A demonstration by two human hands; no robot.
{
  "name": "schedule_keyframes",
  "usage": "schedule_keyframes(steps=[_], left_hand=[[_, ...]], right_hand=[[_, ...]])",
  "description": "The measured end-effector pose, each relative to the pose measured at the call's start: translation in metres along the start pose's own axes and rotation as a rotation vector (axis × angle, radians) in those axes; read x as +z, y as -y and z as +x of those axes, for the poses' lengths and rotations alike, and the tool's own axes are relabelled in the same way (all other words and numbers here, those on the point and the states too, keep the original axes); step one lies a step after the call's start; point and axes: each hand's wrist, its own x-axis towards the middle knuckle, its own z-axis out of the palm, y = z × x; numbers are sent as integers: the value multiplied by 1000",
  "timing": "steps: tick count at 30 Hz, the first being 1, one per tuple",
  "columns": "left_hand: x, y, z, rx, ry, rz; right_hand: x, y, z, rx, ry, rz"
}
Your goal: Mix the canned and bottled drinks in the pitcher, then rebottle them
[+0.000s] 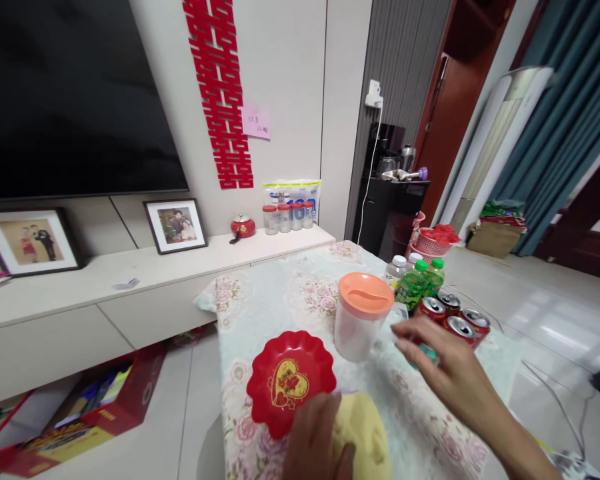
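Observation:
At the lower middle, my left hand (314, 437) is closed on a soft, pale yellow cloth (363, 437), its thumb pressed against the near side. Beside those fingers lies a red scallop-edged plate (260, 383) with a gold heart print. A clear plastic canister (356, 333) with an orange lid (366, 293) stands upright behind the cloth. My right hand (437, 353) hovers to the right of the canister, fingers apart and holding nothing. Partly under that hand shows a small teal thing (429, 353) whose kind I cannot make out.
Several bottles (415, 287) with green or white caps and red drink cans (460, 327) crowd the right edge of the flowered tablecloth (290, 293). Along the wall, a white cabinet (200, 270) bears framed photos, a red pot and red-lidded jars (284, 219). A red box (115, 407) is on the floor.

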Motion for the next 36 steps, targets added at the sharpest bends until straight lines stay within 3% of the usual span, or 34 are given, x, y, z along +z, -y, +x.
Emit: schedule_keyframes(steps=[3,6,9,11,15,19,25,27,31,36], left_hand=[[-12,-19,48,-200,78,-121],[-12,-37,106,-332,217,-299],[6,-41,150,-354,260,-372],[24,-37,167,-362,259,-374],[57,-27,175,-325,214,-464],[77,-21,175,-331,137,-545],[104,-12,171,-261,-101,-599],[107,-11,169,-252,-132,-596],[102,-11,168,-254,-73,-607],[94,-14,172,-331,-7,-565]], right_hand=[[-2,-12,54,24,112,-218],[4,-15,90,20,207,-326],[12,-10,106,-1,296,-424],[17,-6,109,-8,338,-497],[28,-3,112,8,358,-619],[37,-5,114,51,354,-681],[40,-5,117,38,379,-688],[42,-5,115,30,377,-688],[42,-3,114,18,356,-677],[7,9,144,29,221,-635]])
